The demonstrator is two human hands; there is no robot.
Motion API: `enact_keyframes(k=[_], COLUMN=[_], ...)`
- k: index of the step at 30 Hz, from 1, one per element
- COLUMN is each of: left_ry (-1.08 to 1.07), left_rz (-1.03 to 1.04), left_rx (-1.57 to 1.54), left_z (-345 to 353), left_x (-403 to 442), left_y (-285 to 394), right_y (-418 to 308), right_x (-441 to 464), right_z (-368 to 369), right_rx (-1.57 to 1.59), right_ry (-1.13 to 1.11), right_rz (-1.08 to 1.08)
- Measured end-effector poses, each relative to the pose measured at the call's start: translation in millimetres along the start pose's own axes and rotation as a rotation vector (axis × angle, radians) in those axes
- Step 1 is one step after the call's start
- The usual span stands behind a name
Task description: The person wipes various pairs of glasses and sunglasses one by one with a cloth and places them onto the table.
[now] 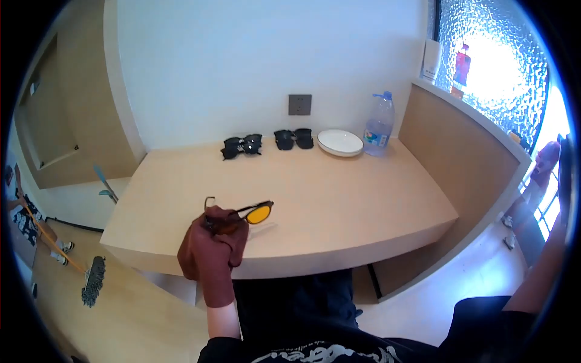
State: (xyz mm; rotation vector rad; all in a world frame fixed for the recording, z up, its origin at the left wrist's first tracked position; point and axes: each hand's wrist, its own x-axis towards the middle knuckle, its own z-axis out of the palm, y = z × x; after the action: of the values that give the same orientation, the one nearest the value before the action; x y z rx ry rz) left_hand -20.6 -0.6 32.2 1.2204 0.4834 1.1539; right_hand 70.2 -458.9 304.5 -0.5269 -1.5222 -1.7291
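My left hand [213,245], covered by a maroon glove or cloth, is over the front edge of the table. It is closed on a pair of dark-framed glasses [259,213]; one yellow lens points right and a temple tip sticks up on the left. The cloth hides the rest of the frame. At the right edge my right forearm [543,272] reaches upward, but its hand is out of sight. Farther back lie dark sunglasses [242,146], seemingly two pairs close together, and another dark pair [295,139] to their right.
A white plate [340,143] and a clear plastic bottle with a blue cap [379,126] stand at the back right of the table [339,199]. A wooden partition [451,145] borders the right side. On the left, a person holds a mop [94,281]; another person is beyond the partition.
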Motion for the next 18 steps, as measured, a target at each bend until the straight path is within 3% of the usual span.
enact_keyframes(k=[2,4,6,8,9,10,14,16,18], left_ry=[0.021,-0.014,-0.092,-0.036,-0.091,-0.087,-0.061,0.013,0.004], left_rz=[0.026,-0.053,-0.103,0.043,-0.208,-0.214,0.025,0.168,0.192], left_rx=[0.065,-0.274,-0.31,0.228,-0.154,-0.158,-0.049,0.225,0.241], left_z=[-7.1,-6.2,-11.9,-6.6,-21.9,-21.0,-20.3,-10.6,-3.7], left_x=[-4.7,10.1,5.0,1.2,15.2,21.1,19.0,8.5,3.3], left_y=[-8.2,-20.2,-13.1,-12.5,-17.0,-18.6,-21.8,-4.2,-0.4], right_y=[-10.2,-24.1,-33.5,-42.2,-46.3,-50.4,-63.4,-70.8,-82.0], right_x=[-3.2,0.0,1.5,3.1,2.3,3.3,2.6,-4.6,-20.1], right_z=[0.6,-1.6,-3.5,-6.9,-6.6,-8.0,-3.4,3.4,13.1], right_rx=[0.0,0.0,0.006,0.022,0.033,0.043,0.068,0.094,0.168], right_ry=[0.004,0.027,0.038,0.041,0.047,0.055,0.064,0.092,0.153], right_rz=[0.004,-0.033,-0.052,-0.076,-0.091,-0.109,-0.101,-0.106,-0.115])
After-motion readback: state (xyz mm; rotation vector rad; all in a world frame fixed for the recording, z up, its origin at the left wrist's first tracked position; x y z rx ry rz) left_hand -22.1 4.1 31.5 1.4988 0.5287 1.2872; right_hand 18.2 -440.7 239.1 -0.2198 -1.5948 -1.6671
